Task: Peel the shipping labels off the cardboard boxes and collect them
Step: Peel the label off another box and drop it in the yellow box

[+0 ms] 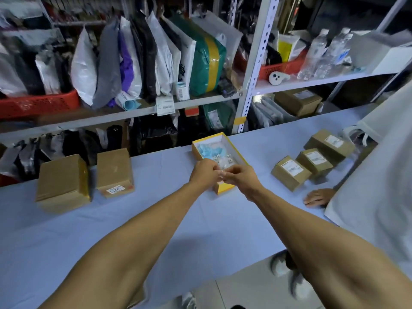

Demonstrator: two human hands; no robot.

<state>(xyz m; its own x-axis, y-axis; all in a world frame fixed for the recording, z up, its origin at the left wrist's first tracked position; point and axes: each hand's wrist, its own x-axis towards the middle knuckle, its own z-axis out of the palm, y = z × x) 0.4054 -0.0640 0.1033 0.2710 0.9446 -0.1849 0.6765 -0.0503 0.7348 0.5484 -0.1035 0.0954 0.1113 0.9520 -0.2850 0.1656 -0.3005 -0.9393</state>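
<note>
Far across my blue table (200, 230) stand shelves (249, 85) packed with bagged parcels (133, 61), red baskets (38, 103) and plastic bottles (323, 54). At my right, another person's hand (318, 197) rests flat on the table.

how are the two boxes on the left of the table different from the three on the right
The two left boxes look larger and show bare tops; only the nearer-centre one has a small sticker low on its front. The three right boxes look smaller, and each carries a white shipping label on top. The left pair stands side by side; the right three run in a diagonal row. All are closed brown cardboard on the blue table.
</note>
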